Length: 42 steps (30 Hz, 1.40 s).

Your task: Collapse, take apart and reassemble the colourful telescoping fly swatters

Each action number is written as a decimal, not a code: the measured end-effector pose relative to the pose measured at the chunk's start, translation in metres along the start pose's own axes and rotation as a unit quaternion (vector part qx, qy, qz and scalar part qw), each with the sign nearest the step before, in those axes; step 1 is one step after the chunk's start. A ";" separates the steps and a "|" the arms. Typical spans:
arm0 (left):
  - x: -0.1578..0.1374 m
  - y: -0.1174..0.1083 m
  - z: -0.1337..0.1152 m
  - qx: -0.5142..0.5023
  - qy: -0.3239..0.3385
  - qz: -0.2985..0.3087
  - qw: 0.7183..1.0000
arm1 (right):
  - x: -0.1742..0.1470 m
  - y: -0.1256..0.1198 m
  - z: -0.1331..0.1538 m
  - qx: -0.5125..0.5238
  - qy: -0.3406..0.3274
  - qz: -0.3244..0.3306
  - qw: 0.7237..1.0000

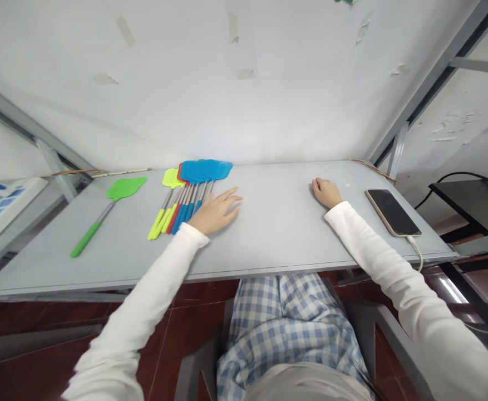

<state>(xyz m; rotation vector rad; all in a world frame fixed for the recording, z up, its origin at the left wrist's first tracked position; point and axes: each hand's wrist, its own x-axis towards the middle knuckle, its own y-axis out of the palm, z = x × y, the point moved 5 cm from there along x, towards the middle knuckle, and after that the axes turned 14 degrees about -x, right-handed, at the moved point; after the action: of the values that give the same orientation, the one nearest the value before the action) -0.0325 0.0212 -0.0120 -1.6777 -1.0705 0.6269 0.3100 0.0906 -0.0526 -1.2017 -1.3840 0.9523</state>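
Observation:
My left hand is open, fingers spread, palm down at the right edge of a row of fly swatters. It covers part of the nearest handles; whether it touches them I cannot tell. Several blue fly swatters overlap at the heads, their metal shafts fanning toward me. Beside them lie red handles and yellow-green fly swatters. A single green fly swatter lies apart at the left. My right hand rests on the right half of the table with its fingers curled in, and nothing shows in it.
A phone with a white cable lies at the table's right. The grey table meets a white wall behind. Metal frame bars rise at both sides. A white and blue object sits beyond the left end.

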 end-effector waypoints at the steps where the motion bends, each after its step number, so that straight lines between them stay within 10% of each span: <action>1: 0.009 0.009 -0.010 -0.015 0.009 0.008 1.000 | -0.001 -0.001 0.001 -0.011 -0.001 0.001 1.000; 10: 0.103 0.061 -0.022 -0.067 -0.040 -0.053 0.996 | 0.008 -0.003 0.020 -0.061 0.058 0.054 0.995; 31: 0.100 0.054 -0.021 -0.048 -0.022 -0.073 0.996 | 0.014 -0.003 0.011 -0.036 0.010 0.036 0.999; 38: 0.073 0.009 0.040 0.003 -0.260 -0.311 0.914 | 0.012 -0.008 0.013 -0.050 -0.014 0.054 0.997; 42: 0.060 0.010 0.066 -0.028 -0.322 -0.336 0.885 | 0.012 -0.007 0.012 -0.050 -0.022 0.054 0.997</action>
<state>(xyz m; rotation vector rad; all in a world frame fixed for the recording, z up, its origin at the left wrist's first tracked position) -0.0541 0.1034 -0.0395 -1.0175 -2.0392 0.6960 0.2969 0.1017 -0.0457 -1.3479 -1.4274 0.9993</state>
